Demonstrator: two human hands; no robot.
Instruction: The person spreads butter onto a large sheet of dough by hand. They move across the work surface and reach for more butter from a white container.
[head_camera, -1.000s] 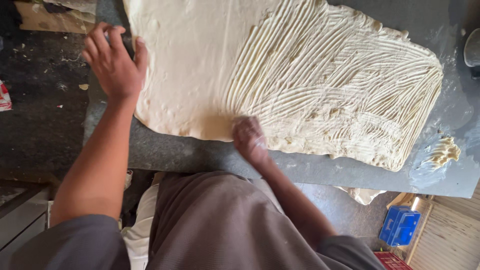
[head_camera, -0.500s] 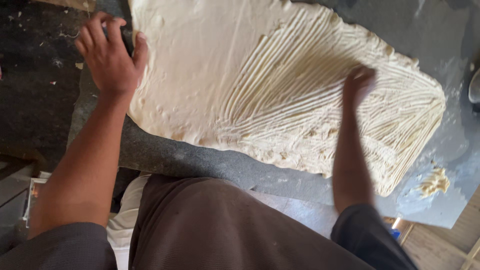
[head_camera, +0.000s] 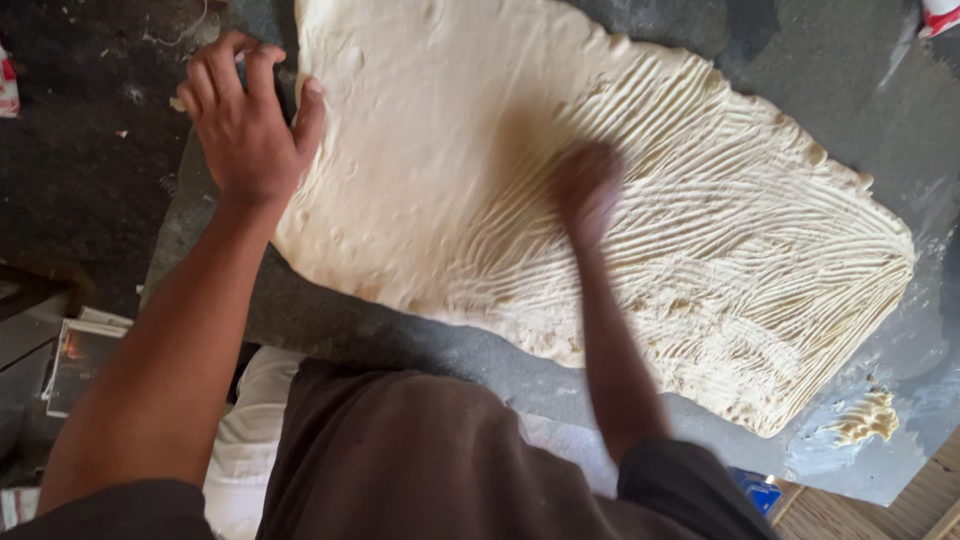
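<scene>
Dough (head_camera: 420, 170): wide flat sheet on the grey slab (head_camera: 820, 90); I see it spread from upper left to far right, its near edge just clear of the slab's front.
Spread: pale paste combed into finger ridges over the right and middle of the sheet (head_camera: 760, 260); upper left part is bare and smooth.
Left hand (head_camera: 245, 125): open, palm down on the slab's left edge, thumb touching the dough's rim, gripping nothing; reads to me as a brace.
Right hand (head_camera: 585, 190): blurred in motion on the sheet at the border between ridged and bare dough; I cannot tell how the fingers are set, though nothing shows in it.
Step, my judgement: smearing paste across the sheet, roughly two thirds covered.
Next move calls for: strokes carried left onto the bare patch, light pressure so the thin sheet does not tear.
Leftover: small dab of paste (head_camera: 865, 418) on the slab beyond the right end, apart from the dough.
</scene>
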